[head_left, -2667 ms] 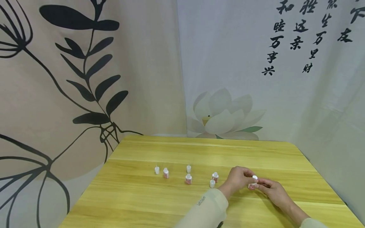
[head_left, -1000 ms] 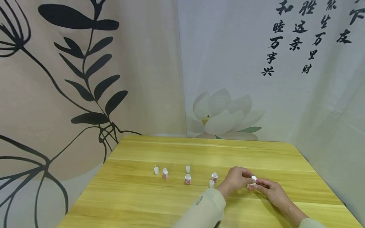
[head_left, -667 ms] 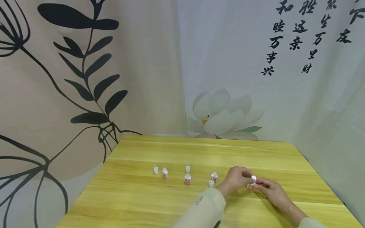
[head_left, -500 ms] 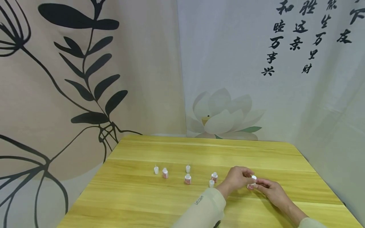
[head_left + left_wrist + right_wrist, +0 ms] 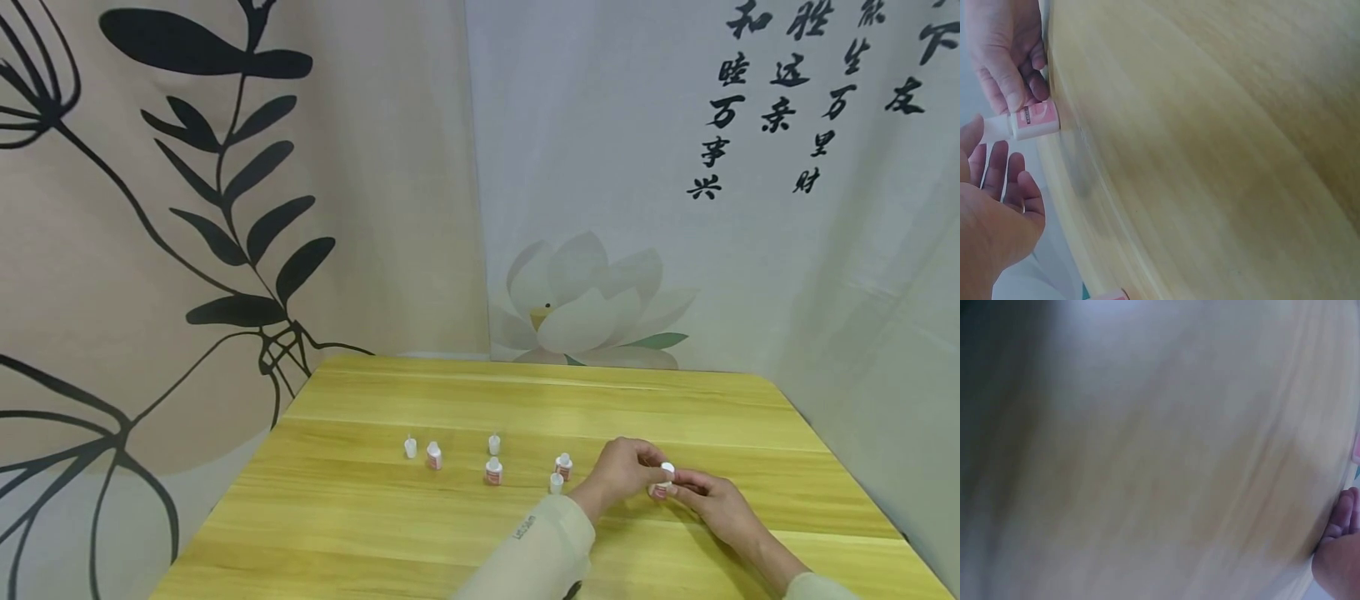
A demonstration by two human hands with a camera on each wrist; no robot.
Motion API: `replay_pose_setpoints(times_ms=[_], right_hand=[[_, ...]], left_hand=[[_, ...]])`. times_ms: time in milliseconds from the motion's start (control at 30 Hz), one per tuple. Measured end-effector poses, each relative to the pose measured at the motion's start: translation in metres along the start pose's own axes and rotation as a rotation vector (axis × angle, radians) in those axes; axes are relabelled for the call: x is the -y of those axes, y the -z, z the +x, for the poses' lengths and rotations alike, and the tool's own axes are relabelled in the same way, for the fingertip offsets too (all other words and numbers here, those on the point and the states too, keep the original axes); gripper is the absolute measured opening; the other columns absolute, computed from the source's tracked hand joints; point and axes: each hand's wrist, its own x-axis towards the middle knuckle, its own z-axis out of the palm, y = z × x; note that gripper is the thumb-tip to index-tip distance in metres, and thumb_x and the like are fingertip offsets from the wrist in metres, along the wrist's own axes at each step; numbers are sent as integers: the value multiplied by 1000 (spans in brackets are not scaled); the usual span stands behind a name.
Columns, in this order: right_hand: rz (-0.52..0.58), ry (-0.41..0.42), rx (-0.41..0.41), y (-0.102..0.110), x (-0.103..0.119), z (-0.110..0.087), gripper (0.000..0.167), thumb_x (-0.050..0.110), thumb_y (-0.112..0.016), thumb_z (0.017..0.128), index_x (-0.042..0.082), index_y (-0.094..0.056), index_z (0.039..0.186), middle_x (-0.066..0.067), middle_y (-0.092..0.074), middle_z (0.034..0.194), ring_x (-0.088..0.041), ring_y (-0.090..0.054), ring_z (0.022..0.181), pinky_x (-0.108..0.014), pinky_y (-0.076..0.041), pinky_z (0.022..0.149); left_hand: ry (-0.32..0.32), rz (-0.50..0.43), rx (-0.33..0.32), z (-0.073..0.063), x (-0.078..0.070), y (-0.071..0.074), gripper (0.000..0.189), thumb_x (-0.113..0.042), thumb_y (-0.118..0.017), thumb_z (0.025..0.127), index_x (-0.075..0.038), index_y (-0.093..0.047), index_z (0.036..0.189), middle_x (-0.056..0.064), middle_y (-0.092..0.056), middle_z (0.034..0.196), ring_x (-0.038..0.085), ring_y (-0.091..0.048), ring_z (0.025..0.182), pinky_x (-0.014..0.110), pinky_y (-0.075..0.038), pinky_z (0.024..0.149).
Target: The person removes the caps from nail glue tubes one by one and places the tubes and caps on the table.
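Note:
A small white bottle with a pink label (image 5: 1038, 119) stands on the table, at the right in the head view. My right hand (image 5: 716, 504) holds its body between thumb and fingers. My left hand (image 5: 627, 471) pinches the white cap (image 5: 996, 128) on its top, thumb on one side and fingertips on the other. The left wrist view has both hands meeting at this bottle, the left hand's other fingers loosely bent. At the right edge of the right wrist view, part of my right hand (image 5: 1338, 550) shows.
Left of the hands stand three similar small bottles, the left bottle (image 5: 435, 456), the middle bottle (image 5: 493, 472) and the right bottle (image 5: 564, 467). Near them are three white caps: one at left (image 5: 410, 447), one behind (image 5: 494, 444), one by my left sleeve (image 5: 556, 483). A printed curtain hangs behind the wooden table (image 5: 337, 517).

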Motion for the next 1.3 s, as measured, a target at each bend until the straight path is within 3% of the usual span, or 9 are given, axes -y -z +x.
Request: replay_pose_setpoints(times_ms=[433, 767, 1300], right_hand=[[-2, 7, 17, 1, 0, -1, 38, 29, -65, 97, 2, -66, 123, -12, -68, 121, -19, -61, 111, -30, -51, 88], [41, 16, 49, 2, -1, 0, 39, 30, -64, 98, 2, -66, 124, -12, -69, 119, -16, -62, 110, -28, -50, 88], [-29, -2, -3, 1, 0, 1, 39, 32, -67, 96, 5, -67, 124, -9, -70, 116, -15, -61, 109, -25, -49, 86]], left_hand=[[-9, -18, 10, -2, 0, 3, 7, -17, -78, 87, -19, -76, 93, -13, -61, 80, 4, -56, 73, 23, -49, 65], [0, -8, 16, -2, 1, 3, 4, -17, -76, 89, -19, -77, 92, -13, -62, 81, 4, -55, 74, 24, -49, 66], [-9, 19, -22, 2, 2, -2, 7, -18, -80, 85, -20, -73, 87, -15, -61, 78, 2, -55, 73, 22, -48, 66]])
